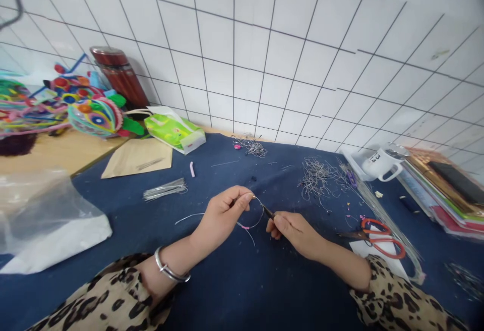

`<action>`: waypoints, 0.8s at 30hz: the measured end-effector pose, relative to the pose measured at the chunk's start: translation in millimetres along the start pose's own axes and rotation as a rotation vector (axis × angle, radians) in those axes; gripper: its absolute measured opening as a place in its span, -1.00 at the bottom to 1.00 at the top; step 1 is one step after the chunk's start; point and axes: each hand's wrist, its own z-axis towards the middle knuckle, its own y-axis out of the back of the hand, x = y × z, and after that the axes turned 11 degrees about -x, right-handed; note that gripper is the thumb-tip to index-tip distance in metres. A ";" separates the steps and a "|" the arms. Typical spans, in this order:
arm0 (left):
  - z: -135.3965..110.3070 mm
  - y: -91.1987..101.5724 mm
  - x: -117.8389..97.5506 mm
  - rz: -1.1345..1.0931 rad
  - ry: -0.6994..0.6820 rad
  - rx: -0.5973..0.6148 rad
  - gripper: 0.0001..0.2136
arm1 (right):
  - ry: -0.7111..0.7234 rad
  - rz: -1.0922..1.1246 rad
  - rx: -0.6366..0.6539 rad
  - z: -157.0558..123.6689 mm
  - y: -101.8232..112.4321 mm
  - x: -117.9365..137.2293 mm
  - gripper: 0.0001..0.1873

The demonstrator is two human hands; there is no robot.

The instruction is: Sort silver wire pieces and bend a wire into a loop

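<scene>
My left hand (223,213) is closed in a pinch on a thin silver wire (257,220) that curves in a loop between my hands over the blue cloth. A small pink bead sits on the wire near its low point. My right hand (293,228) is closed on a small dark tool (267,212) whose tip meets the wire loop. A silver bangle is on my left wrist, and both sleeves are leopard print.
Red-handled scissors (378,237) lie right of my right hand. Wire scraps (317,177), a bundle of straight wires (165,189), a white mug (383,163), stacked papers (446,189), a clear plastic bag (41,215), a green tissue pack (174,131) and colourful crafts (75,106) surround the blue cloth (242,280).
</scene>
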 end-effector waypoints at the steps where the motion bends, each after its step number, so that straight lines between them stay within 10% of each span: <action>1: 0.1 0.1 -0.4 -0.006 -0.002 0.000 -0.82 | 0.010 -0.011 0.005 0.1 0.1 -0.2 -0.51; 24: -2.5 -7.3 10.5 -0.547 0.368 0.279 -0.78 | 0.264 -0.317 0.050 0.8 -2.1 -0.2 -0.55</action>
